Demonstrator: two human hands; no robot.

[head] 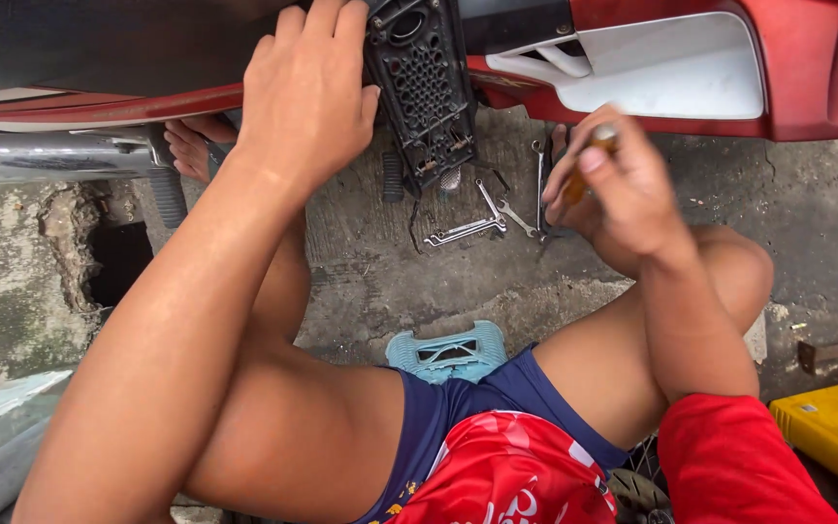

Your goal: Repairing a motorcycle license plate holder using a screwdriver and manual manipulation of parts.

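My left hand (305, 89) reaches up under the red and white body of a motorbike (671, 68), fingers resting beside a black perforated plastic panel (421, 87) that hangs down from it. Whether the fingers grip anything is hidden. My right hand (615, 184) is raised over the concrete, its fingers closed around the amber handle of a screwdriver (584, 173). I am squatting, with both bare knees in view.
Several steel wrenches (482, 221) lie on the concrete below the panel. A light blue sandal (450, 353) sits under me. A chrome exhaust pipe (46, 155) runs along the left. A yellow container (834, 427) stands at the right, with a metal bar (831, 349) above it.
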